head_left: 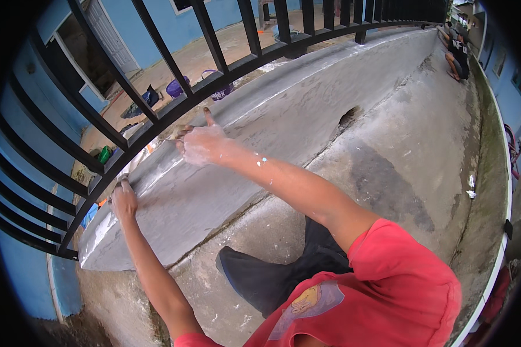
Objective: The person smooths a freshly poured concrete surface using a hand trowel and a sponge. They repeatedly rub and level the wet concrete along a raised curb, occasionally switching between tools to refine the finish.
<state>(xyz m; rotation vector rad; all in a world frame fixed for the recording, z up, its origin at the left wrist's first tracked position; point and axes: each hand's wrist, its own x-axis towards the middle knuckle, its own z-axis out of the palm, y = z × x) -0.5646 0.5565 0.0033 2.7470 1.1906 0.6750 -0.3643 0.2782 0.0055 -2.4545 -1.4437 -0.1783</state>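
Both my arms reach forward to a low grey cement wall with a white-streaked top edge. At its left end my left hand rests on the top, fingers stretched over the edge; dark fingertips make their far ends hard to read. My right hand, coated in whitish dust, is at the top edge farther along, its fingers apart and one pointing away from me. No held thing shows in it, though its far side is partly hidden. White and pale blue specks dot my right forearm.
A black metal fence runs just above the wall. Behind it stand purple buckets near a blue building. The wall's lower side has a hole. Sloping concrete lies below, and another person crouches far right.
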